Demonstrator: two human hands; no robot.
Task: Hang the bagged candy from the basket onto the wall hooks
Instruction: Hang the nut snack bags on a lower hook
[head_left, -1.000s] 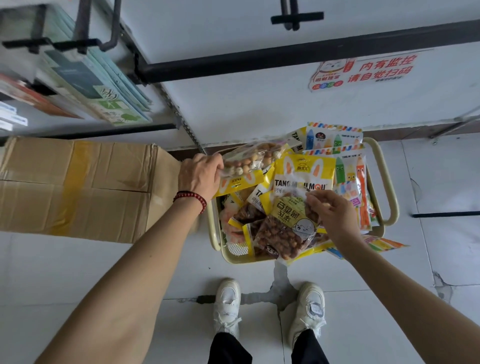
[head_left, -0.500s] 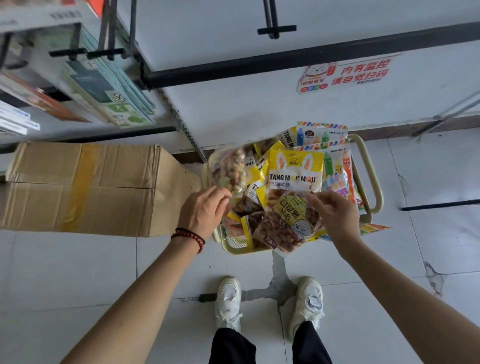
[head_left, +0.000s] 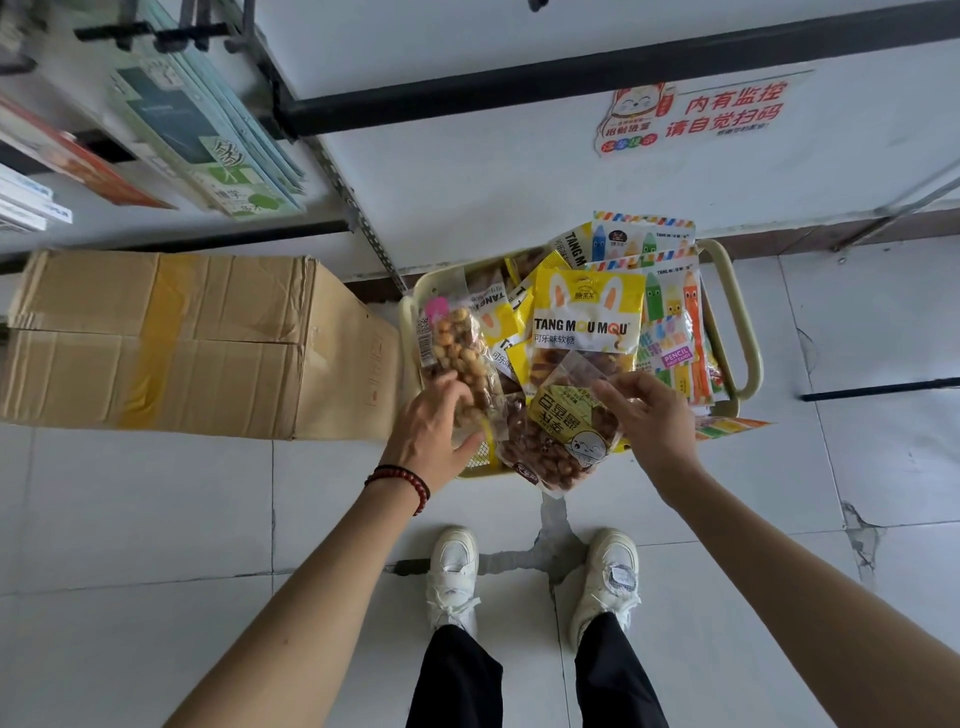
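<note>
1. The basket (head_left: 748, 332), pale yellow plastic, stands on the tiled floor (head_left: 156, 519) at the foot of the white wall. It is heaped with bagged candy.
2. The left hand (head_left: 431, 431) is at the basket's near left corner and grips the lower end of a clear bag of round tan candies (head_left: 457, 348), thumb beneath and fingers laid over it. This bag lies along the basket's left edge, its pink-marked top toward the wall.
3. The right hand (head_left: 649, 415) pinches the clear top edge of a bag of brown candies (head_left: 556, 452) between thumb and fingertips. The bag has a yellow-green label and lies across the basket's near edge, its bottom hanging out past the rim toward the person.
4. A yellow bag printed TANG MOU MOU (head_left: 582, 322) lies on top of the heap in the middle, just behind both held bags. More yellow bags show toward the far left corner.
5. Pencil candy packs (head_left: 672, 322) fill the basket's right edge and far right corner. One more pokes out on the floor by the near right corner.
6. A taped cardboard box (head_left: 182, 343) sits on the floor just beside the basket's left edge; whether they touch I cannot tell.
7. A red bead bracelet (head_left: 402, 480) circles the left wrist. Two white shoes (head_left: 452, 571) stand on the floor near the basket's near edge.
8. At the upper left, black hooks (head_left: 150, 34) carry flat green-and-white packs (head_left: 208, 140). A red-lettered sticker (head_left: 701, 114) is on the wall above the basket.
</note>
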